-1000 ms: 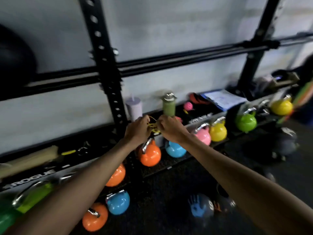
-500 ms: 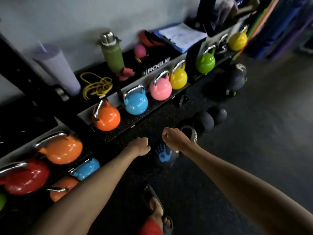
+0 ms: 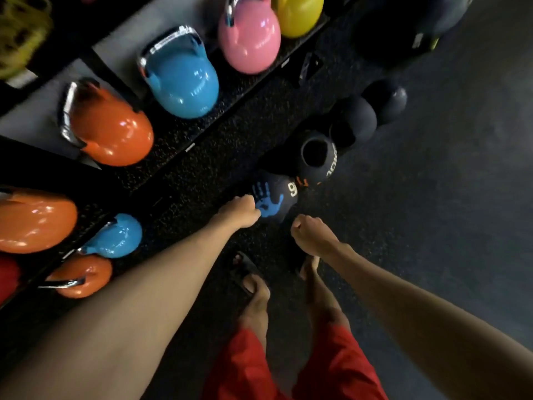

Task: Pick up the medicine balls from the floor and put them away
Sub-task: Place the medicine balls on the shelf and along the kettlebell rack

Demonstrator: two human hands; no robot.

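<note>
Several dark medicine balls lie on the black rubber floor beside the rack. The nearest medicine ball (image 3: 281,197) bears a blue handprint and a white number. Behind it sits a black ball with white lettering (image 3: 317,158), then two plain dark balls (image 3: 356,119) (image 3: 386,99), and a large ball (image 3: 403,27) at the top right. My left hand (image 3: 239,210) hangs at the handprint ball's left edge with curled fingers, holding nothing. My right hand (image 3: 308,230) is a loose fist just below and right of that ball, apart from it.
A low rack on the left holds kettlebells: orange (image 3: 112,128), blue (image 3: 184,82), pink (image 3: 248,39), yellow (image 3: 300,15), with smaller ones (image 3: 115,235) on the floor level. My sandalled feet (image 3: 253,281) stand just behind the balls. Open floor lies to the right.
My view has tipped down from the shelf to the floor. Both hands left the yellow band on the shelf and dropped to the handprint ball.
</note>
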